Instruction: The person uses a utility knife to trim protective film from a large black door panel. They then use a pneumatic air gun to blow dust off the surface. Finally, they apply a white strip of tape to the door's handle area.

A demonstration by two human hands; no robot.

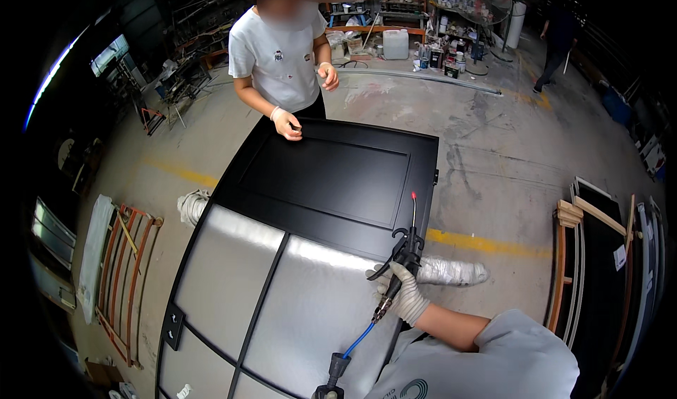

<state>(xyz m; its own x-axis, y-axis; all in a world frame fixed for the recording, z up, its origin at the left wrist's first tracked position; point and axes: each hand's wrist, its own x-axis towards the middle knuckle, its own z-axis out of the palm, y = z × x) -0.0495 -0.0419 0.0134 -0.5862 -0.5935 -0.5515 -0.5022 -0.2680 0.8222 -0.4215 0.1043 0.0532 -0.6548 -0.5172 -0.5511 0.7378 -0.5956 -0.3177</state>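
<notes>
My right hand (405, 293), in a pale knit glove, is closed around the handle of a black air blow gun (403, 258). The gun's thin bent nozzle ends in a red tip (414, 196) over the right side of a large black-framed door (324, 177). A blue air hose (360, 340) runs from the gun's base to a black flared fitting (336, 371) at the lower edge. The door lies flat, with a solid black panel at its far end and greyish, shiny panes (310, 314) nearer me. My left hand is out of view.
A co-worker (282, 67) stands at the door's far end, one gloved hand (288, 125) at its edge. Plastic-wrapped supports (451, 271) stick out under the door. Orange racks (127, 279) stand left, stacked frames (592, 258) right. Another person (557, 43) is far right.
</notes>
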